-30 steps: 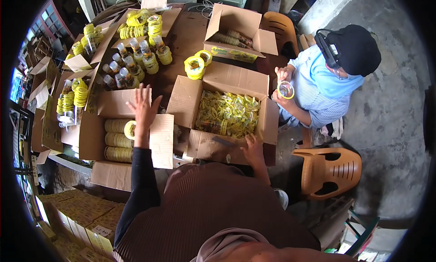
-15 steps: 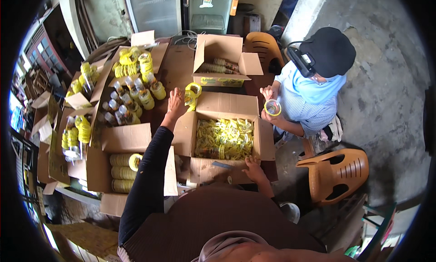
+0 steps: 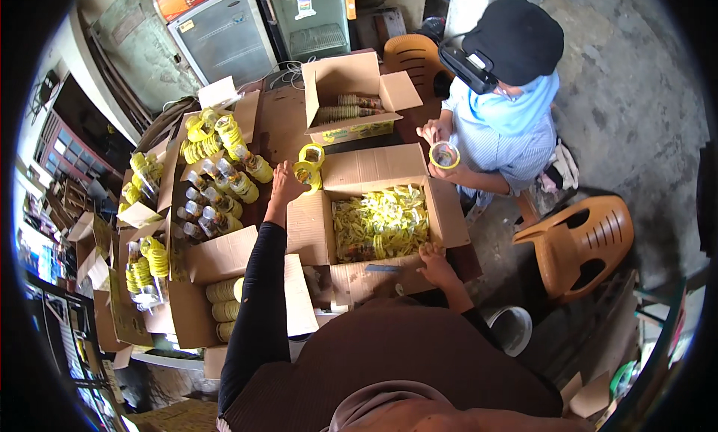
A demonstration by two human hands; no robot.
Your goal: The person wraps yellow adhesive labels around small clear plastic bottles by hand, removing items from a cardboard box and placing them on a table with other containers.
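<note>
- We look down from a head camera at a table (image 3: 280, 125) crowded with open cardboard boxes and yellow goods.
- Our left hand (image 3: 286, 184) reaches far forward, fingers spread and open, its fingertips at a short stack of yellow tape rolls (image 3: 310, 165) standing on the table. We cannot tell whether it grips them.
- The stack stands upright, long axis vertical, with the holes of the rolls facing up toward the camera. It sits just beyond the far left corner of the large open box (image 3: 381, 222).
- Our right hand (image 3: 436, 265) rests on the near edge of that large box, fingers curled loosely over the cardboard flap, holding nothing else.
- The large box lies between our two hands and is filled with a loose heap of small yellow items; their exact kind is too small to tell.
- To our left, clear bottles with yellow caps (image 3: 217, 196) stand upright in rows.
- Nearer us on the left, another open box (image 3: 224, 290) holds stacked yellowish rolls.
- Beyond the tape stack, a further open box (image 3: 351, 103) holds dark rolls lying on their sides.
- Across the table on the right, another person in a dark cap and blue shirt holds a tape roll (image 3: 444, 155) in both hands.
- An orange plastic chair (image 3: 583, 245) lies tipped on the floor to our right.
</note>
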